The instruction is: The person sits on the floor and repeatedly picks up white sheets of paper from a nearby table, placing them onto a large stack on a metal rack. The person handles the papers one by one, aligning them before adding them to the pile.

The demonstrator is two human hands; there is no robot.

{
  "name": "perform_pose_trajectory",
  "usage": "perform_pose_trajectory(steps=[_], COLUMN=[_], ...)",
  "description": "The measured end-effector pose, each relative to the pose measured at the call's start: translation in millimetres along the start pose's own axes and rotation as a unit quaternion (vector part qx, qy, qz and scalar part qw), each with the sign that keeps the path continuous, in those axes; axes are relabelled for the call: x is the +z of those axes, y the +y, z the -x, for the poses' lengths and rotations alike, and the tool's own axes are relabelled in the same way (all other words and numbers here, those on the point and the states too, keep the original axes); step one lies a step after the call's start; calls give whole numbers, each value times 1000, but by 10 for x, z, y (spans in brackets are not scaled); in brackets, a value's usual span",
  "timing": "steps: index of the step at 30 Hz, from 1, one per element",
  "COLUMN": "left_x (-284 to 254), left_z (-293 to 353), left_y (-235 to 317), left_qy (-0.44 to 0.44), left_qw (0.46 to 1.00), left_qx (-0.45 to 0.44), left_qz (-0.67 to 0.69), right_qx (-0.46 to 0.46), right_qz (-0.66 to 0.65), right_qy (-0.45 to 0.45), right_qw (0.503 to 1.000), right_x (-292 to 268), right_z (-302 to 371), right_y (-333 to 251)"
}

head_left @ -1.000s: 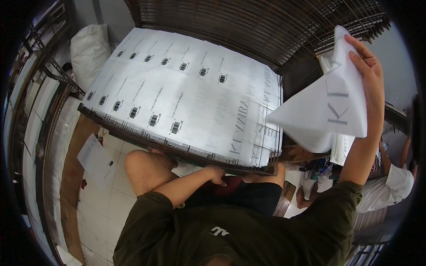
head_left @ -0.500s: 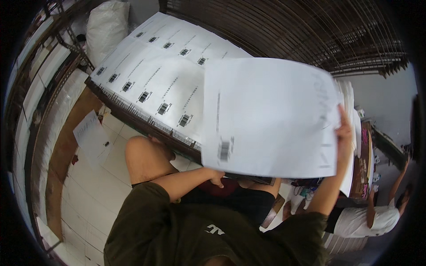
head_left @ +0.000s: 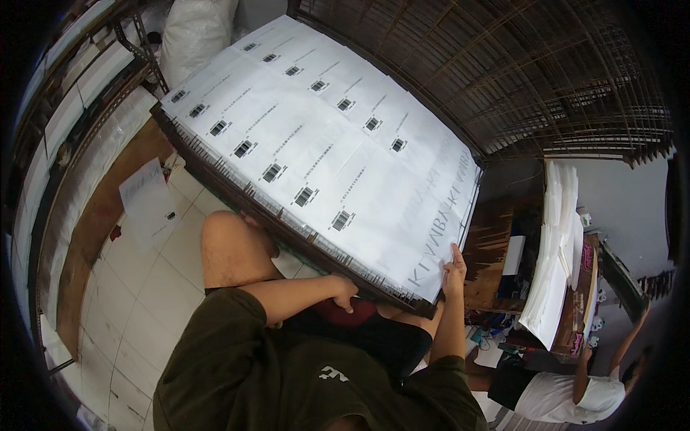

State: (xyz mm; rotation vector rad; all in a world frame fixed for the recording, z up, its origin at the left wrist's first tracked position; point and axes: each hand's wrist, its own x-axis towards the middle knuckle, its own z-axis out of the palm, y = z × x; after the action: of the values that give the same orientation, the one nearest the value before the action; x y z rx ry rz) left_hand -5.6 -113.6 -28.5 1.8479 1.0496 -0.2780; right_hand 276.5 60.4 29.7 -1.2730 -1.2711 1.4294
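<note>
White printed sheets [head_left: 287, 154] with small barcodes lie in rows over the wire rack [head_left: 284, 226] before me, overlapping one another. The nearest sheet [head_left: 392, 237] lies flat at the rack's right end, with large dark lettering along its right side. My right hand [head_left: 454, 271] pinches that sheet's right edge near the front corner of the rack. Against the rack's front rim, above my lap, my left hand [head_left: 345, 293] is closed with one digit pointing down; whether it grips the rim is hidden.
Raised wire racks [head_left: 503, 72] lean behind this one. A tall stack of white paper [head_left: 557, 244] stands at right, near a person in a white shirt [head_left: 575, 395]. A loose sheet [head_left: 151, 201] lies on the tiled floor [head_left: 144, 302]; a white sack [head_left: 194, 39] stands far left.
The sheet that my right hand held up in the air now lies flat on the rack's right end. My right hand has come down and left with it. My left hand has hardly moved.
</note>
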Motion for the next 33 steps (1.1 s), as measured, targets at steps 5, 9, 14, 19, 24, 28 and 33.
perform_pose_trajectory(steps=[5, 9, 14, 19, 24, 28, 33], left_x=[-63, 62, 52, -37, -21, 57, 29], left_z=[36, -39, -35, 8, -12, -138, -61], left_y=[32, -43, -30, 32, 21, -65, -84], left_qy=[-23, 25, 29, -33, -40, -11, -14], left_qw=[1000, 999, 999, 999, 999, 1000, 1000], left_qx=[-3, 20, 19, -7, 3, 24, 24], left_qz=[-6, 9, -1, -7, -7, -2, 10], right_qx=[-11, -2, -10, -25, -21, -38, 33], right_qz=[25, 20, 17, 30, 36, 61, 100], right_qy=[-2, -14, -21, -26, -10, 34, 51], right_qw=[1000, 1000, 1000, 999, 999, 997, 993], right_x=[78, 125, 66, 74, 170, -36, 33], right_z=[3, 29, 16, 12, 50, -26, -7], right_y=[-15, -65, -3, 27, -15, 172, 73])
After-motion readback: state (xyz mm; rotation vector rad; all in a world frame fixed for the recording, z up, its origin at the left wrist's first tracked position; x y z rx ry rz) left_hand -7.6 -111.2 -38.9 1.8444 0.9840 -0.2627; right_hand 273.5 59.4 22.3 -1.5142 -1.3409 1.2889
